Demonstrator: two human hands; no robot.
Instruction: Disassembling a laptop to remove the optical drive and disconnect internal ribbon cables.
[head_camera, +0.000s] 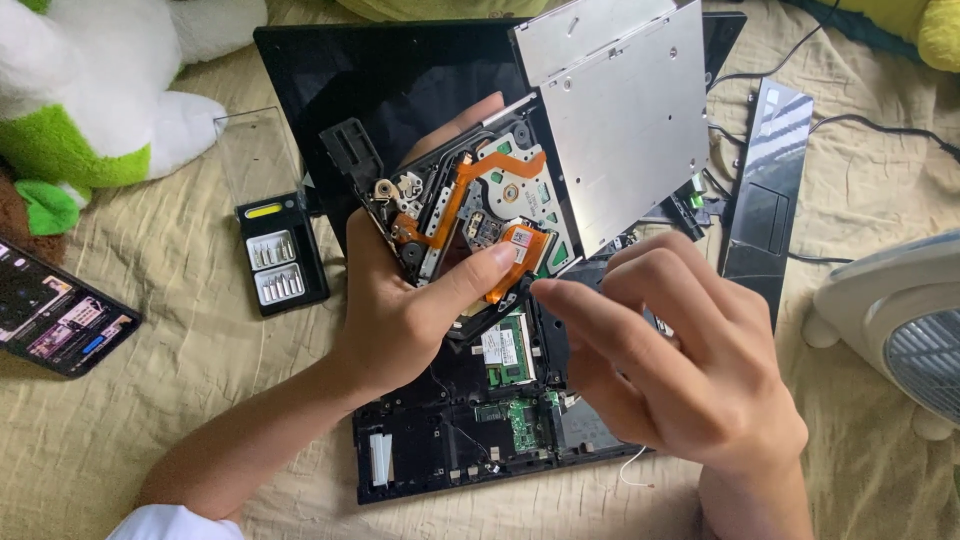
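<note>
Left hand (400, 310) has the opened disc drive (480, 215) in a firm grip, thumb pressed across the near edge by the orange ribbon cable (455, 195), fingers wrapped behind it. The drive is tilted up over the laptop base (470, 430), and its silver cover (625, 120) swings off toward the upper right. Right hand (680, 360) holds nothing: fingers loosely curled, tips just beside the drive's lower corner, not quite touching as far as I can see.

Under both hands the stripped laptop base lies on a beige bedsheet (200, 380) with its green circuit boards showing. There's a screwdriver bit case (282, 260) just left of the base, a phone (55, 320) at the far left edge, and a black trim strip (765, 190) to the right. A white fan (900, 320) crowds the right edge, so the roomiest bit is the bare sheet at lower left.
</note>
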